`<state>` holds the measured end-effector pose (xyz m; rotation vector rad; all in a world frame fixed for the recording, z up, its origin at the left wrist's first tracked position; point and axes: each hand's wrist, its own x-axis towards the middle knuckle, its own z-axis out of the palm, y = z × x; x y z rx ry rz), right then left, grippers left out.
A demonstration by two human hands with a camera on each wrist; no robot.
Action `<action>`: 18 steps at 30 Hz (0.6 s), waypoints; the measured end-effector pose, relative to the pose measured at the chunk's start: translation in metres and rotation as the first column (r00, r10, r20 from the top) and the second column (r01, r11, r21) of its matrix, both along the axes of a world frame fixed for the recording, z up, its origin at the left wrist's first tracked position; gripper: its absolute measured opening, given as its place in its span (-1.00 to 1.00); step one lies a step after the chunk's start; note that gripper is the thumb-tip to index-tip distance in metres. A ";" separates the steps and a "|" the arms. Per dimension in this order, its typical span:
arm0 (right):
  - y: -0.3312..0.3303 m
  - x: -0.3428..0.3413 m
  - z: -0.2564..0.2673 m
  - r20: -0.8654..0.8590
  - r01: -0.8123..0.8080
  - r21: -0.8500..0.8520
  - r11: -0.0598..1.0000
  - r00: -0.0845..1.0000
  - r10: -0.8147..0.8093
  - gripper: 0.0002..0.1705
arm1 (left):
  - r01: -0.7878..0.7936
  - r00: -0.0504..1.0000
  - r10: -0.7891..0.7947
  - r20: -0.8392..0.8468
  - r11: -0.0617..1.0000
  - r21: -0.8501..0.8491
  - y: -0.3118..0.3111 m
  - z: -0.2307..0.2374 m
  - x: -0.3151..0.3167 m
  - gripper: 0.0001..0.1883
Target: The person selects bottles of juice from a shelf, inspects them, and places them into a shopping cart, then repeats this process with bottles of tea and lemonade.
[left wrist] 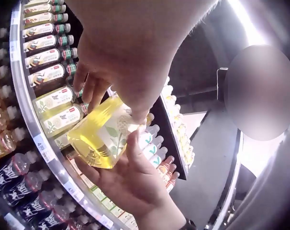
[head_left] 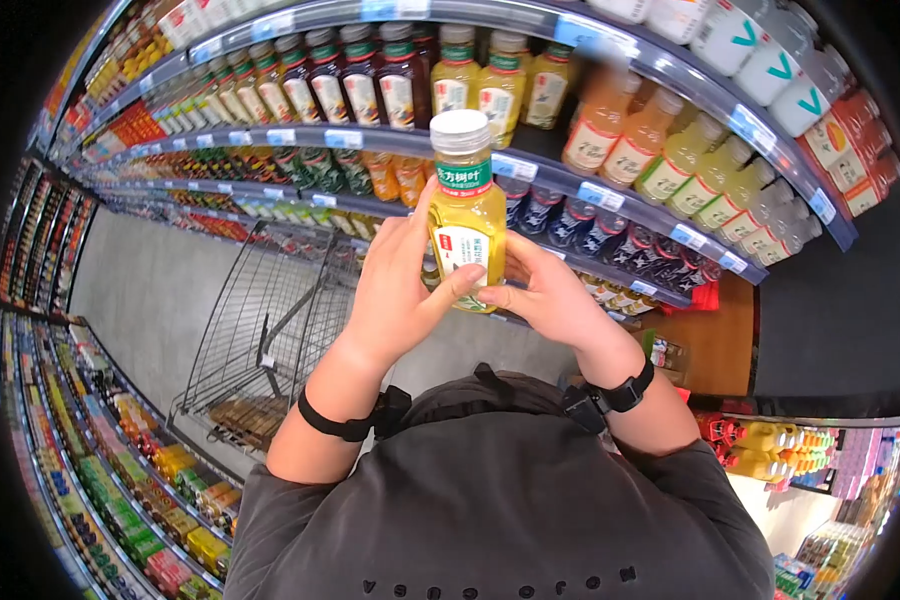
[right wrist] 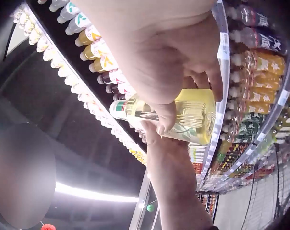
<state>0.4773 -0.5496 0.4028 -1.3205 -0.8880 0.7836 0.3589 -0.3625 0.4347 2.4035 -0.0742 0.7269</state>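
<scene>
A clear bottle of yellow tea (head_left: 477, 215) with a white cap and a green neck band is held upright in front of the chest. My left hand (head_left: 395, 285) grips it from the left, thumb across the lower label. From the right, my right hand (head_left: 545, 290) holds the bottle near its base, its thumb close to the left one. In the left wrist view the bottle (left wrist: 99, 136) shows its base and a label with leaves. The right wrist view has the bottle (right wrist: 195, 108) lying sideways across the picture, both thumbs on its near side.
Behind the bottle run curved shelves with price strips (head_left: 345, 138), packed with dark tea bottles (head_left: 360, 80) and orange drinks (head_left: 595, 130). A wire shopping cart (head_left: 270, 330) stands at the left on the grey floor (head_left: 140, 270). More stocked shelves (head_left: 110, 470) line the lower left.
</scene>
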 end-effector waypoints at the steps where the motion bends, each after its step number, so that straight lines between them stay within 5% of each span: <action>1: -0.007 0.010 0.000 0.097 0.037 -0.035 0.999 0.995 -0.033 -0.31 | 0.021 1.000 -0.022 -0.001 0.998 -0.062 -0.009 0.001 0.011 -0.02; 8: -0.036 0.056 0.003 0.494 0.265 -0.039 0.964 0.843 -0.211 -0.27 | -0.029 0.999 0.026 -0.031 0.997 -0.077 -0.043 -0.009 0.060 -0.06; 12: -0.040 0.069 -0.001 0.498 0.323 -0.034 0.946 0.826 -0.265 -0.26 | -0.043 0.994 0.037 -0.103 0.997 -0.056 -0.046 -0.008 0.073 -0.10; 14: -0.040 0.072 -0.004 0.577 0.388 0.023 0.921 0.747 -0.329 -0.25 | 0.035 0.999 -0.032 0.034 0.997 -0.064 -0.043 -0.001 0.079 -0.15; 18: -0.041 0.081 -0.010 0.557 0.416 0.015 0.909 0.752 -0.353 -0.22 | 0.025 0.997 -0.005 0.073 0.963 -0.270 -0.038 0.018 0.091 -0.37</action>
